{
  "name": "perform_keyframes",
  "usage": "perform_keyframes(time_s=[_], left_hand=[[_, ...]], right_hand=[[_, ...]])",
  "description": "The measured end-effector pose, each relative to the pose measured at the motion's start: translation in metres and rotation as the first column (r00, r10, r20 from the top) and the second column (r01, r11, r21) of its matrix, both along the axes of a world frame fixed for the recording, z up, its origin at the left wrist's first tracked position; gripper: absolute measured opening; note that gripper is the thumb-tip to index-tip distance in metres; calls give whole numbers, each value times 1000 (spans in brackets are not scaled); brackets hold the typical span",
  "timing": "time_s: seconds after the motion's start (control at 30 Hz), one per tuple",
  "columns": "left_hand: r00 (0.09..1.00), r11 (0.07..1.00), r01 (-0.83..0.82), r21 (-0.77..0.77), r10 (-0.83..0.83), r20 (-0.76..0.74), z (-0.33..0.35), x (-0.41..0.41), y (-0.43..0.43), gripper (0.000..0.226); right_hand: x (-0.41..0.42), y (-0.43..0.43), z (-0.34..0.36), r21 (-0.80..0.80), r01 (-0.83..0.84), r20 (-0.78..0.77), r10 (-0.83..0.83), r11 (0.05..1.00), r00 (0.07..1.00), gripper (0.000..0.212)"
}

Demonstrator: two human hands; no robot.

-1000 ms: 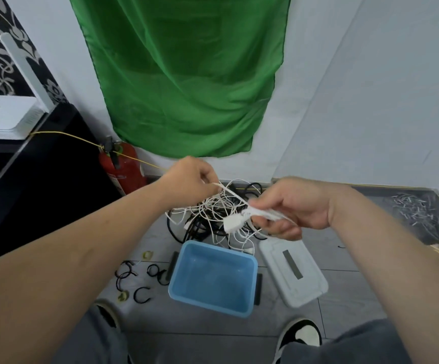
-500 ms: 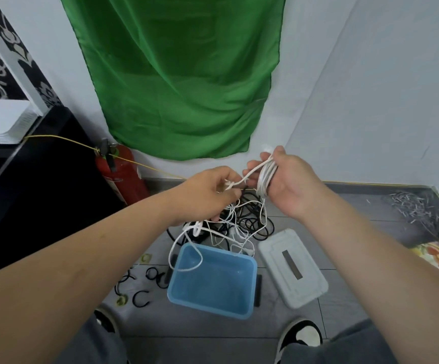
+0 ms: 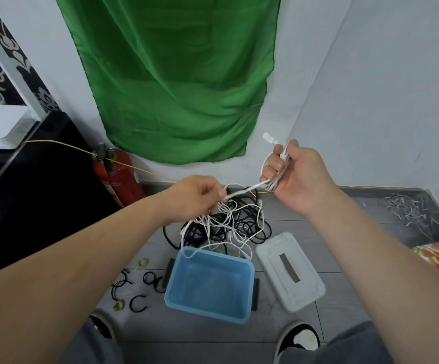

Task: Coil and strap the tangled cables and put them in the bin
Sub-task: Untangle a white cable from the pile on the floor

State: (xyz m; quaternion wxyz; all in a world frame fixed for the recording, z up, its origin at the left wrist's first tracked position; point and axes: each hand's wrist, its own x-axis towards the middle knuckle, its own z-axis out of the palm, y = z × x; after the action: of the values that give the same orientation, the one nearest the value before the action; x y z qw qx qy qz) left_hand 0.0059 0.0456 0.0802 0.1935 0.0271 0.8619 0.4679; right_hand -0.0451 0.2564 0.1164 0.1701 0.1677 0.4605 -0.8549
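My right hand (image 3: 295, 177) grips a small coil of white cable (image 3: 278, 170), its plug end sticking up above my fingers. A taut stretch of that white cable runs down-left to my left hand (image 3: 196, 198), which pinches it. Below my hands the rest of the white cable hangs in loose loops over a tangle of black cables (image 3: 226, 227) on the floor. A blue bin (image 3: 210, 283) stands open just in front of the tangle, with one white loop drooping over its far rim.
The bin's white lid (image 3: 289, 270) lies to its right. Several black straps (image 3: 137, 290) lie on the floor to its left. A red fire extinguisher (image 3: 119, 177) stands by the black cabinet (image 3: 29, 185). My shoes show at the bottom edge.
My right hand has moved up and to the right with the coil, and the cable between my hands has been drawn straighter. My left hand stays low, still pinching the cable.
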Motion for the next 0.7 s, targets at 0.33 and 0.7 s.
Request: perform_keyframes(time_s=[0.33,0.7], left_hand=[[982,955,69,289,-117,151,8,18,35,25],[990,896,-90,436,33,137,9,15,48,28]], right_hand=[[-1,-12,-3,-121,84,8,-83,989,996,44],[-7,-3,-5,-143,246,127,-229,959,965,47]])
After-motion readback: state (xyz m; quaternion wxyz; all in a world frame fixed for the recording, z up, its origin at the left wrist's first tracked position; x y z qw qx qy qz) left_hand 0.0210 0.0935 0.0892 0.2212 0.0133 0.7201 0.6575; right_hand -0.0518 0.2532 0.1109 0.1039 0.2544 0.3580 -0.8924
